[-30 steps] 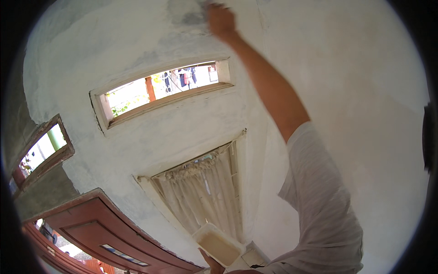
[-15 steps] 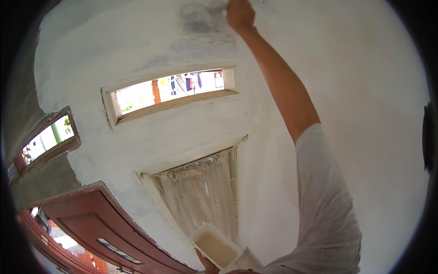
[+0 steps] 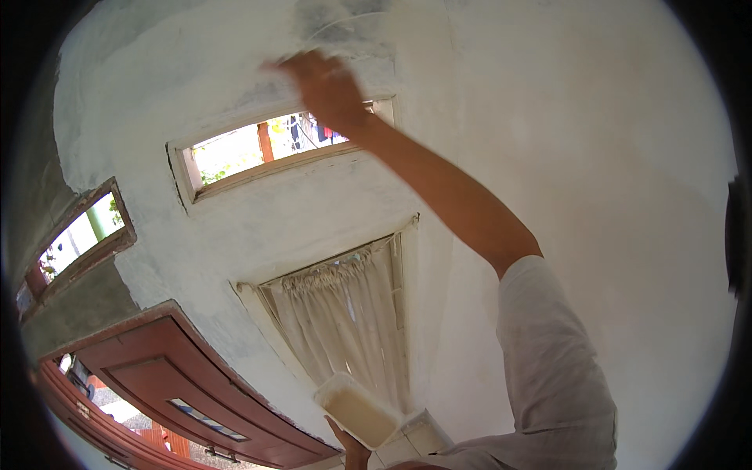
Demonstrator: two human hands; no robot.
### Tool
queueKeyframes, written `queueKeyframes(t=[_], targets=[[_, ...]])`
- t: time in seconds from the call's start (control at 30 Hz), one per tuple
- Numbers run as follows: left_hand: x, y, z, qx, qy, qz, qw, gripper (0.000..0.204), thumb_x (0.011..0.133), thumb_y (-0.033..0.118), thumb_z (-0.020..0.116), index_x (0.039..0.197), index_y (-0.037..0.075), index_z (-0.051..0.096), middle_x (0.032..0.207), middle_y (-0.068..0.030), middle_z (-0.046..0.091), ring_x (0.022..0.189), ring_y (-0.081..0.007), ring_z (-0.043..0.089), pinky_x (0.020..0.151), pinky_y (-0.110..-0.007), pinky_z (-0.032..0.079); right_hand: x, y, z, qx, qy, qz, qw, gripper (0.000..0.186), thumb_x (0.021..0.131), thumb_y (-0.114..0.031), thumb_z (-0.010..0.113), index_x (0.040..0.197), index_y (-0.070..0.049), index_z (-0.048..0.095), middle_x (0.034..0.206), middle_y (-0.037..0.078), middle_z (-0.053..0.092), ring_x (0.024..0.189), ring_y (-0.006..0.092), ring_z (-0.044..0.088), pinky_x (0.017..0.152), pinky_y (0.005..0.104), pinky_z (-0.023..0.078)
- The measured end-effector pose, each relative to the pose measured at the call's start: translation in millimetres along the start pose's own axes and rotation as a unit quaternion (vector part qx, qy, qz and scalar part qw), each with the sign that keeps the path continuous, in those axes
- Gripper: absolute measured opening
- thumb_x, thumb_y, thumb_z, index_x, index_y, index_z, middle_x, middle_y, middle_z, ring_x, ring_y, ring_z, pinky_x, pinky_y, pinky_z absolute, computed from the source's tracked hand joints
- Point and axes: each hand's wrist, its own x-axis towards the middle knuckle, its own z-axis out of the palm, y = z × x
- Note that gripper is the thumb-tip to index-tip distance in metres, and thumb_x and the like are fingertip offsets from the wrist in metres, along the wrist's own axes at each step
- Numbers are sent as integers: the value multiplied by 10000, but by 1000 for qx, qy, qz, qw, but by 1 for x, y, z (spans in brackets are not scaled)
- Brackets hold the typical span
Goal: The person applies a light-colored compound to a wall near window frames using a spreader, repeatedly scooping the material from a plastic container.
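Low in the view, my left hand (image 3: pixel 352 450) grips a white rectangular tub (image 3: pixel 389 435) from its left side and below. A pale cream mass fills the tub's bottom. My right arm reaches up and across to the left, its hand (image 3: pixel 327 90) in front of the wall (image 3: pixel 235 86) and over the upper right part of a narrow window (image 3: pixel 235 157). Its fingers look curled together but are smeared by motion, and what they hold cannot be made out. Above this hand lies a dark grey patch (image 3: pixel 333 17) with a thin pale curved streak.
Below the narrow window hangs a beige curtain (image 3: pixel 341 313) in a framed opening. Lower left is a red-brown door (image 3: pixel 157 368), with a second small window (image 3: pixel 82 235) above it. Bare grey plaster (image 3: pixel 82 309) borders the white coat. A plain pale wall (image 3: pixel 595 157) stands at right.
My right hand has swept down and left from beside the dark patch to the narrow window. A pale streak now crosses that patch. The tub has shifted slightly left in view.
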Motion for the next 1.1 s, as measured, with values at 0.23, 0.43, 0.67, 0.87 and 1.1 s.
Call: queueKeyframes(t=[0.23,0.43,0.67,0.87,1.1], targets=[[2,-20,-35,-106,-23,-30,994,744,1018,710,318,1517,172,441,1450,-52,535,1290,-281,533,1080,-435,456,5,204,-16,-238,-50,348,906,339,912,-144,614,1247,-93,613,1146,171,632,1076,362,650,805,491,568],[-7,-18,-50,-78,12,-21,997,752,1014,715,322,1512,165,446,1429,-69,554,1280,-284,546,1073,-435,465,23,26,66,-317,-82,67,943,470,951,-163,588,1418,-158,529,1159,195,674,1040,396,682,673,452,585],[-10,-13,-22,-64,4,-38,997,768,1004,730,329,1505,162,457,1420,-60,560,1266,-276,553,1066,-430,471,12,-79,-3,-20,-31,-12,999,534,914,-124,625,1428,-246,546,1031,41,646,933,216,640,725,361,548],[-8,-22,-26,-77,-11,-76,994,756,1012,718,329,1505,160,457,1420,-65,559,1263,-278,552,1072,-430,468,-54,89,-46,-225,-31,198,953,581,896,-92,599,1437,-303,565,1054,64,634,930,228,620,710,420,526],[-6,-22,-21,-90,-29,-79,992,758,1005,721,350,1498,156,466,1404,-77,569,1245,-280,564,1059,-425,480,-60,-39,15,-178,-125,-6,976,488,881,-126,621,1356,-19,581,1108,149,616,981,276,623,721,387,554]])
